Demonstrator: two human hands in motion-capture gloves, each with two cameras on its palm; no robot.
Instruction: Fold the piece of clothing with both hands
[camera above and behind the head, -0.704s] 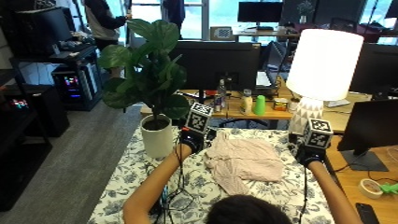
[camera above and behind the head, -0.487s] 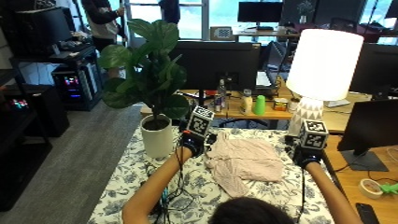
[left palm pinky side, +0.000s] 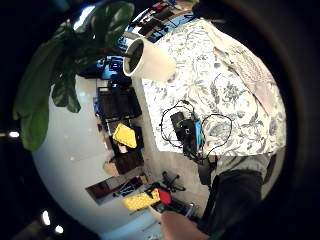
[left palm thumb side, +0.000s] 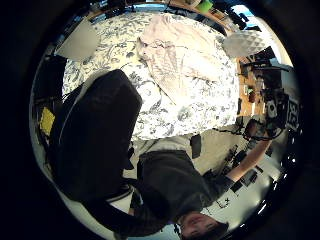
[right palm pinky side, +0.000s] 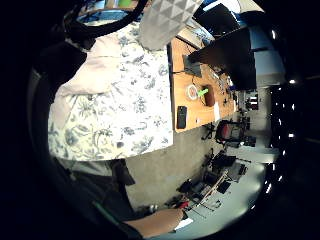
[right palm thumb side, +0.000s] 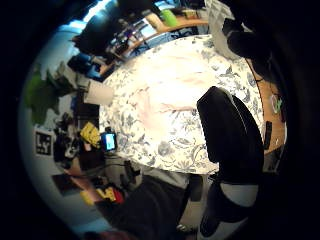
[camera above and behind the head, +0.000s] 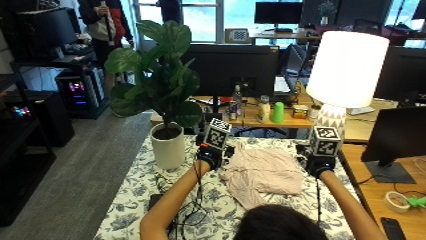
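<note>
Lying crumpled near the middle of a floral-print tablecloth (camera above and behind the head: 140, 187), the pale pink garment (camera above and behind the head: 263, 172) has the left hand (camera above and behind the head: 209, 156) raised just beside its left edge and the right hand (camera above and behind the head: 319, 163) just beside its right edge, as the outside view shows. From there only the backs of the black gloves are visible, so whether either hand touches the cloth, or how its fingers are set, cannot be told. The left thumb side palm view adds a broad black gloved finger (left palm thumb side: 95, 142) standing out over the tablecloth with the garment (left palm thumb side: 175, 55) spread beyond it and apart from it; nothing appears to lie under that finger. The right thumb side palm view likewise shows one black finger (right palm thumb side: 232, 132) stretched over the tablecloth's edge, the garment (right palm thumb side: 165, 92) lying clear of it. The left little finger side palm view catches only a corner of the garment (left palm pinky side: 252, 75), plus the white plant pot (left palm pinky side: 147, 59) standing on the tablecloth. The right little finger side palm view shows the lamp base (right palm pinky side: 167, 17) and a dark phone (right palm pinky side: 181, 116) on the wooden desk (right palm pinky side: 192, 92) alongside.
</note>
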